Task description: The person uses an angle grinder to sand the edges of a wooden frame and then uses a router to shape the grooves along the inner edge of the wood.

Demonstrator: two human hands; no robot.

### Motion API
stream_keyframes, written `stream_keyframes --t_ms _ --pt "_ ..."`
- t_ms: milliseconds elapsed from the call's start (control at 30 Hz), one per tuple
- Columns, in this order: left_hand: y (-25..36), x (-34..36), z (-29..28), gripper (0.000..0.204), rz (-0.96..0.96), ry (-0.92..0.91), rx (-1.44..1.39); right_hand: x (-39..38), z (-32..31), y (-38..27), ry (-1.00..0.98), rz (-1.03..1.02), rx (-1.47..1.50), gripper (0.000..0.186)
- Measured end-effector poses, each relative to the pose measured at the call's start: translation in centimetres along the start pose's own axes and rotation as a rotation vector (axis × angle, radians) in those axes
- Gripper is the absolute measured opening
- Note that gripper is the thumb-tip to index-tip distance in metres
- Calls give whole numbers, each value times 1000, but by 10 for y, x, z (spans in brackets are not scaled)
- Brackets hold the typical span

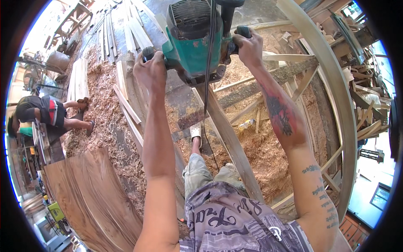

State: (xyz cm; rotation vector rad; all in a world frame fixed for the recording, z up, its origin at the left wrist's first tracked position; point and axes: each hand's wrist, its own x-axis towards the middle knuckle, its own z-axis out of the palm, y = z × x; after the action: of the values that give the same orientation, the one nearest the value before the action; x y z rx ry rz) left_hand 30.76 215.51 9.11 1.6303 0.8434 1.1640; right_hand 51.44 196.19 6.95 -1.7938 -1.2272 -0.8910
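A teal and black router [194, 54] with a knob on either side is held out in front of me at the top of the view. My left hand [150, 71] wraps round its left knob, and my right hand [250, 46] grips the right one. A dark power cord [206, 84] hangs down from the router past its front. Below the router, a long wooden beam [228, 143] runs toward my body. The router's underside and bit are hidden, so I cannot tell whether it touches wood.
A large curved wooden piece [331, 75] arcs along the right, with crossing timbers beside it. Wood shavings [268, 155] cover much of the floor. Wide wood slabs [90, 189] lie at lower left. Another person [42, 111] bends over at far left. Planks [136, 29] lie farther ahead.
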Motion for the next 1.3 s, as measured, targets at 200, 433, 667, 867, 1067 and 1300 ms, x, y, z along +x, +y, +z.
stream_keyframes --t_ms 200,433,667,867,1067,1300 --pt "1 15 8 5 -32 -2 -126 10 13 8 5 -43 -8 9" --pt "-24 42 9 8 124 1 96 23 33 17 17 -145 -62 11" --pt "-28 60 13 9 297 -51 223 29 50 35 -7 -148 -82 13" --pt "-19 69 24 13 81 10 -52 37 62 46 -64 -152 -109 16" --pt "-46 95 21 6 182 -104 45 45 77 45 -77 -28 -112 17" --pt "-50 114 34 10 300 -51 258 54 93 68 -72 -157 -194 20"
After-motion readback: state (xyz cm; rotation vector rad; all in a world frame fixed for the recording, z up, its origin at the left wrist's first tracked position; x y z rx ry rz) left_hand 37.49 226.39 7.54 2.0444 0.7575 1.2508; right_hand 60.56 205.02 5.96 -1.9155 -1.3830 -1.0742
